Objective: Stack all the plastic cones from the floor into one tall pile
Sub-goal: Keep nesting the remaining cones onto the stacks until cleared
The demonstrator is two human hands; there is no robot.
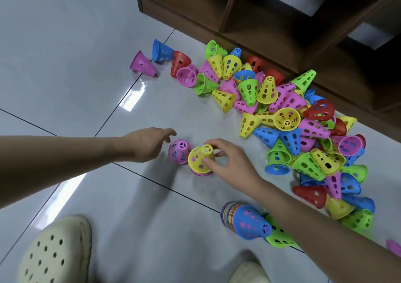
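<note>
A yellow perforated cone (200, 158) stands upright on a short stack whose pink rim shows beneath it. My right hand (230, 163) pinches this yellow cone between thumb and fingers. A pink cone (179, 152) stands just to its left, over a blue one. My left hand (149, 142) hovers beside the pink cone with its fingers relaxed and holds nothing. A long stack capped by a blue cone (249, 221) lies on its side near my right forearm. Many loose cones (286, 122) in several colours are scattered across the grey floor tiles (86, 76).
A dark wooden shelf unit (282, 22) runs along the back right, with the cone pile against its base. A lone pink cone (142, 64) and a blue one (161, 51) lie apart at the left of the pile. My two pale perforated shoes (54, 252) show at the bottom.
</note>
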